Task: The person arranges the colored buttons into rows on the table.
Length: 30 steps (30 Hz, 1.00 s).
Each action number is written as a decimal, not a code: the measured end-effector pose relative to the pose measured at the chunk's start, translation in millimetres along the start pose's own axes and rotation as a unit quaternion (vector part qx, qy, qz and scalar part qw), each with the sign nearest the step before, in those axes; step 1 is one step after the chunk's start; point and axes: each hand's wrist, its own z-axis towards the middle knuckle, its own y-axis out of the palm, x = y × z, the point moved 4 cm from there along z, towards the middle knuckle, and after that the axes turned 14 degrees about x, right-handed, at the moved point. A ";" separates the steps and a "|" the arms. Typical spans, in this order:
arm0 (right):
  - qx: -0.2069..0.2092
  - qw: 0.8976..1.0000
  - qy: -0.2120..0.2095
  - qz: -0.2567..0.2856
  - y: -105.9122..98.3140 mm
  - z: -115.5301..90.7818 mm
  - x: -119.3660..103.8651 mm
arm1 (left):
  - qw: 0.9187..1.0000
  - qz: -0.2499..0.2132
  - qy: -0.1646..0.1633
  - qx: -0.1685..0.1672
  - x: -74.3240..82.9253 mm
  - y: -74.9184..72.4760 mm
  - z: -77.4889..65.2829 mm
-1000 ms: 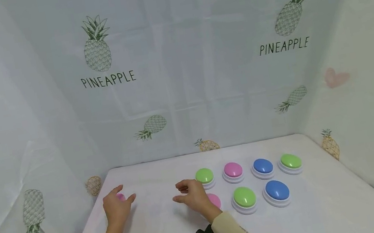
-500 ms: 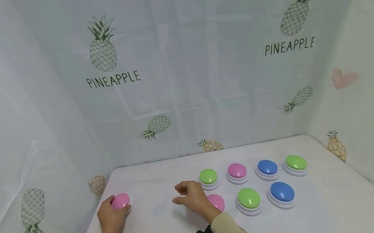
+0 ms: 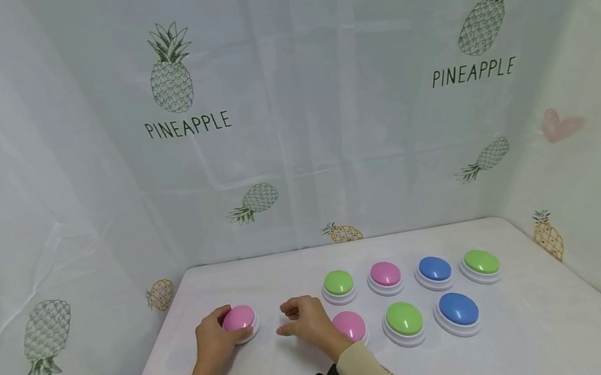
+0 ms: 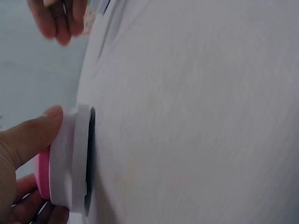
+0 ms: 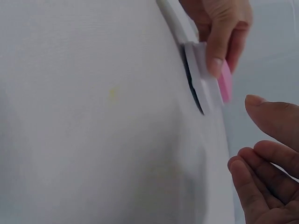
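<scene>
My left hand grips a pink push button with a white base, thumb on one side and fingers on the other. In the left wrist view the thumb lies along the white base of this pink button, close over the table. To its right, my right hand hovers with fingers loosely bent and thumb held apart, nothing between them. The right wrist view has that right hand beside the held pink button. Another pink button is partly hidden behind the right wrist.
Right of my hands, a back row holds a green button, a pink button, a blue button and a green button. In front are a green button and a blue button. Pineapple-print curtains surround the white table.
My left hand has closed round the pink button at the table's left and moved right with it, toward the right hand. The right hand has stayed nearly in place.
</scene>
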 end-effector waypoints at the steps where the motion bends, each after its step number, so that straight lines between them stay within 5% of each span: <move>1: -0.002 1.000 0.001 0.000 1.3 -0.3 0.5 | 1.000 -0.004 0.007 -0.005 3.1 3.1 -2.2; 11: -0.011 1.000 0.010 -0.009 12.5 -0.5 7.6 | 0.998 -0.027 0.036 -0.037 24.2 21.1 -17.4; 30: 0.006 0.999 -0.014 -0.032 21.7 -1.7 9.9 | 0.996 -0.060 0.052 -0.049 25.3 21.7 -22.1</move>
